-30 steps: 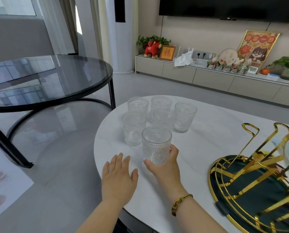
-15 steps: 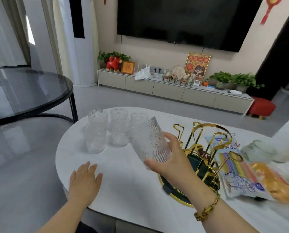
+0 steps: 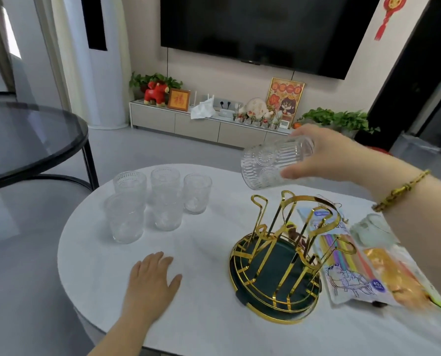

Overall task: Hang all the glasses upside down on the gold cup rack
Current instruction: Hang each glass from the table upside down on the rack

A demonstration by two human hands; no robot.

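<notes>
My right hand (image 3: 327, 152) grips a clear embossed glass (image 3: 268, 164), tipped on its side with the mouth pointing down-left, in the air above the gold cup rack (image 3: 281, 255). The rack has upright gold looped prongs on a round dark green base with a gold rim; no glass hangs on it. Several more clear glasses (image 3: 160, 201) stand upright in a cluster on the white table (image 3: 204, 317), left of the rack. My left hand (image 3: 152, 281) lies flat on the table, fingers spread, holding nothing.
A plastic pack of coloured straws (image 3: 342, 255) and an orange packet (image 3: 391, 273) lie right of the rack, touching its base. A small glass jar (image 3: 371, 227) sits behind them. A dark round glass table (image 3: 29, 140) stands at the left.
My right hand lifted the glass off the table, carried it right and up over the rack, and tipped it toward mouth-down. The view swung right. My left hand stayed flat on the table.
</notes>
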